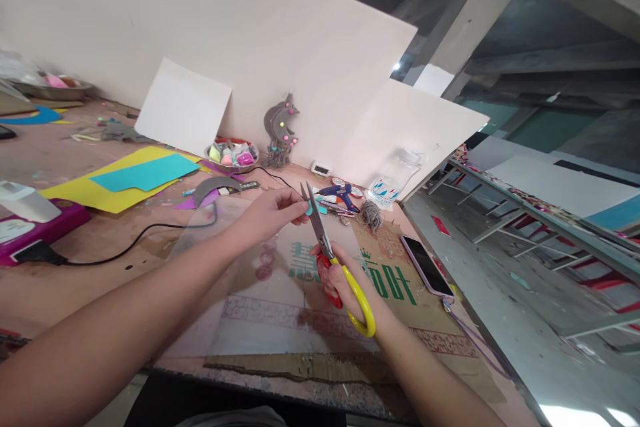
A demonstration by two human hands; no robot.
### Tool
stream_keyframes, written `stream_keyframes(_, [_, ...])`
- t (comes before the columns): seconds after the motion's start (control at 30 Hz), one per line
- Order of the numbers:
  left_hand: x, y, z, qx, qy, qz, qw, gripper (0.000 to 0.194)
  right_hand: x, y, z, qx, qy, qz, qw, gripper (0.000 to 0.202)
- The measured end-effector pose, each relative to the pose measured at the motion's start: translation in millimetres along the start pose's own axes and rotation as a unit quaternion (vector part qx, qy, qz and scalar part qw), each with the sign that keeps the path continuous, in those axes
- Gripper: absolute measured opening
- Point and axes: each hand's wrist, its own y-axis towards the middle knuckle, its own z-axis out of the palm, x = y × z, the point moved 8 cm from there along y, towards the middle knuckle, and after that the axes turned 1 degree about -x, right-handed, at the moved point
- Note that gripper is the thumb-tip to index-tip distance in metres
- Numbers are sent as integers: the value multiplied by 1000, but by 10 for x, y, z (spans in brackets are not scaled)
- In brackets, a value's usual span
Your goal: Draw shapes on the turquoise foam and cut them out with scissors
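In the head view my left hand (273, 215) pinches a small piece of turquoise paper (320, 209) above the cardboard on the table. Yellow-and-red scissors (320, 227) are gripped in my right hand (336, 273), their blades parted slightly and pointing up and away from me. The blades cross in front of the paper; whether they touch it I cannot tell. Behind them lies a blue hot glue gun (340, 195). A ball of grey twine (371, 215) rests to its right.
Printed cardboard (320, 337) covers the table's front. At left are a purple power strip (43, 227) with a black cable, yellow paper (115, 197) and a turquoise sheet (150, 173). A phone (427, 265) lies right, near the edge. Behind stand a moon decoration (280, 123) and a plastic jar (397, 177).
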Motion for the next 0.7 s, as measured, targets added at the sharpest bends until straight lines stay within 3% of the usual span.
stream_keyframes(0.7, [57,9,-5,8,-9,-12,1000,28,-19,14,-18,-8,-4,17,1000,69])
